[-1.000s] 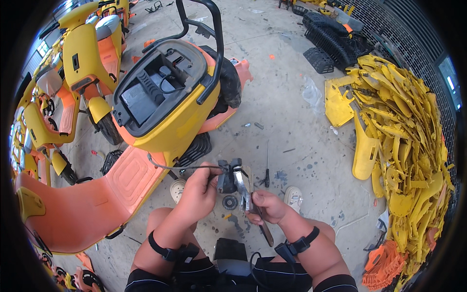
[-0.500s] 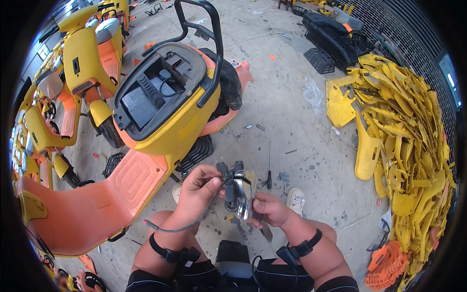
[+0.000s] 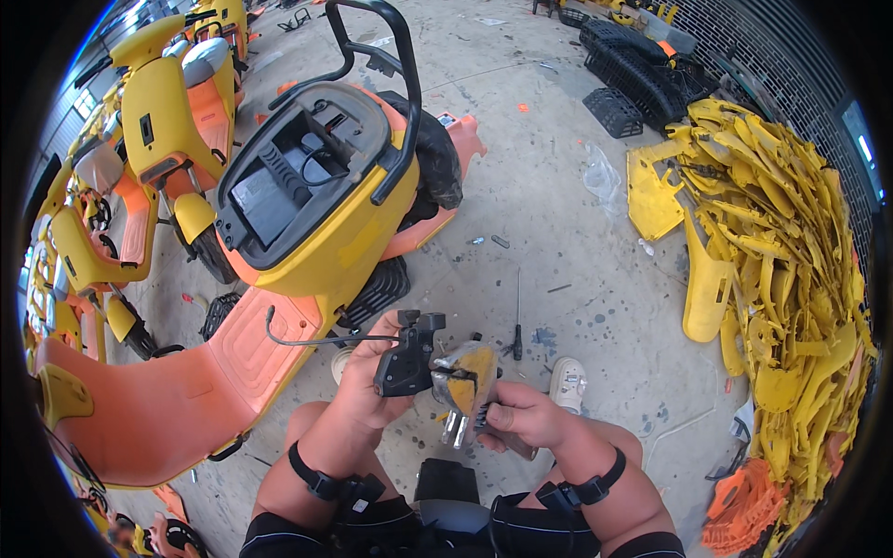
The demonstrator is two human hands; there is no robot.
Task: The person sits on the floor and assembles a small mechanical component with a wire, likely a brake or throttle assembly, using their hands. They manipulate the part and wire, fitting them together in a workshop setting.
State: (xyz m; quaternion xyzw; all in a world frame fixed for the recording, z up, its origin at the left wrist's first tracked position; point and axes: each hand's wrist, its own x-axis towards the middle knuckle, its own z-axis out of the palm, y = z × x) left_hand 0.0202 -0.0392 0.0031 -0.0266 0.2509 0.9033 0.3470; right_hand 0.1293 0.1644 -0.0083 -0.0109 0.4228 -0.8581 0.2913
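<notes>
Black part (image 3: 406,361) now shows turned w/ a broad side up, out to 9 o'c of the metal piece (image 3: 477,361), vs. overlapping it 0.5 s ago. Its cable (image 3: 312,342) now runs out btw 9 and 10 o'c instead of trailing to 8 o'c across L forearm. Metal piece is rotated too, worn yellow face now toward the viewer. (Clock: 12 = ahead of person.)

L hand (image 3: 358,391): fingers closed on Black part from its 8 o'c side, some hidden behind it. R hand (image 3: 523,417): thumb and fingers gripping metal piece at its 4 o'c end. Both items held up off floor, ahead of knees. Contact btw the two: cannot tell. Two bright prongs (image 3: 453,430) show at 6 o'c of yellow face; cannot tell if same piece.

Surroundings, from hands: yellow/orange scooter (image 3: 326,253) at 11 o'c, seat bay uncovered; more scooters (image 3: 167,102) btw 10 and 11, farther off. Screwdriver (image 3: 517,342) on floor at 12 o'c of R hand, shaft pointing to 12. Clear plastic sheet (image 3: 602,177) and black crates (image 3: 614,113) at 1 o'c; yellow panel pile (image 3: 777,279) at 2; orange panels (image 3: 744,507) at 4.
</notes>
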